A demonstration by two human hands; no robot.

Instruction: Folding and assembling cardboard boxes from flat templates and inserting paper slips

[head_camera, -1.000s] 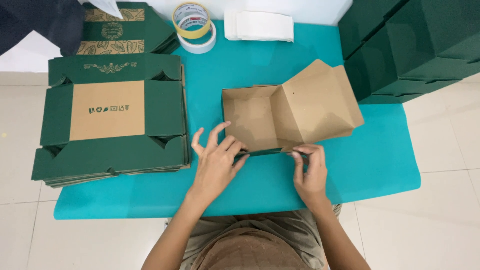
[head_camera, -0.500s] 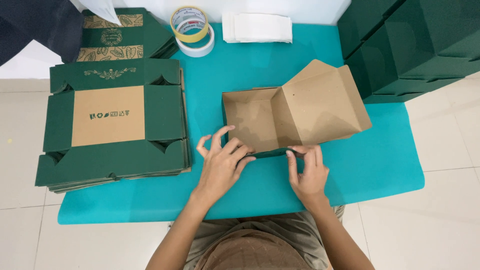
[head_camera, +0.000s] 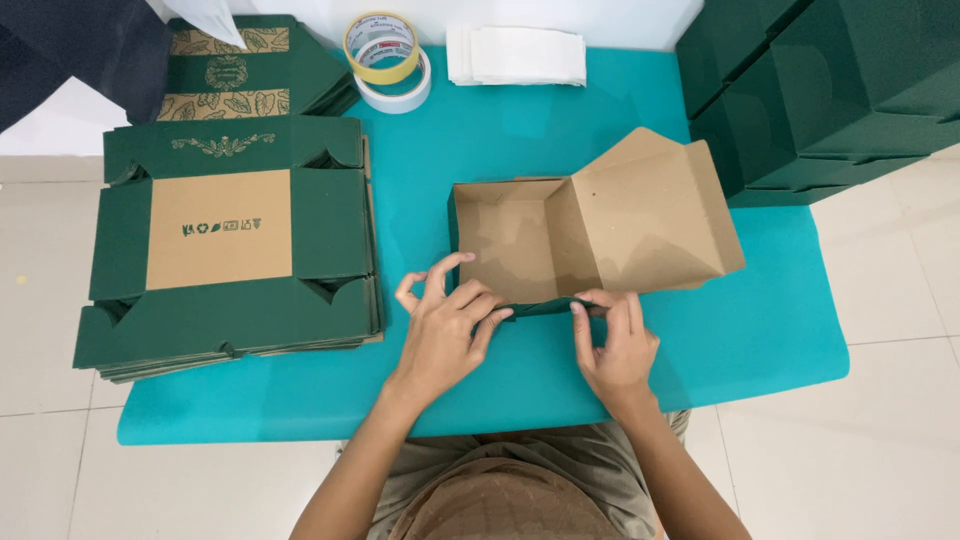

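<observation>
A half-folded cardboard box (head_camera: 560, 235), brown inside and dark green outside, lies on the teal table (head_camera: 760, 330) with its lid flap raised toward the right. My left hand (head_camera: 445, 330) pinches the box's near wall at its left part, fingers curled over the edge. My right hand (head_camera: 615, 345) grips the same near wall further right, thumb and fingers pressed on the green edge. Both hands sit at the table's front, just ahead of my lap.
A stack of flat green box blanks (head_camera: 225, 245) lies at the left, with patterned green sheets (head_camera: 240, 65) behind it. Two tape rolls (head_camera: 388, 60) and white folded paper (head_camera: 518, 55) sit at the back. Assembled green boxes (head_camera: 830, 90) are piled at the right.
Both hands stay on the box's near wall. The fingers have shifted slightly along the edge, and the box has barely moved.
</observation>
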